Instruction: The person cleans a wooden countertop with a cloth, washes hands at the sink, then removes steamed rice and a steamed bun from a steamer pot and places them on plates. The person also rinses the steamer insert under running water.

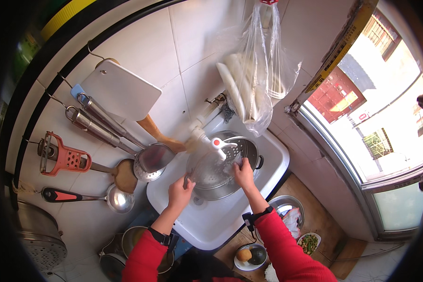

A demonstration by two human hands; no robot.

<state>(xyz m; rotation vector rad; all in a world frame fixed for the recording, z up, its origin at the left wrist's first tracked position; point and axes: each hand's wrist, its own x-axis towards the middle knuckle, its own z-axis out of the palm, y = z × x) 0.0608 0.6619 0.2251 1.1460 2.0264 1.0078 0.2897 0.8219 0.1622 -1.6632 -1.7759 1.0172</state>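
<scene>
A metal steamer pot (216,192) with a perforated bottom is tilted in the white sink (201,240), under a white tap (217,145) with a red dot. My left hand (179,194) grips the pot's dark side handle at the near left. Pinched in my right hand (244,174) is a whitish, translucent cloth or film (233,165), held against the perforated inside near the right. The tap hides part of the pot, and blur makes the cloth's material hard to tell. Another black handle (260,162) sticks out at the pot's right side.
Ladles (121,202), a red peeler (61,157) and a white cutting board (123,88) hang on the left wall. A plastic bag (257,112) hangs behind the sink. On the wooden counter (320,208) stand a metal basin (299,204), a plate (248,267) and a bowl of chopped food (309,243).
</scene>
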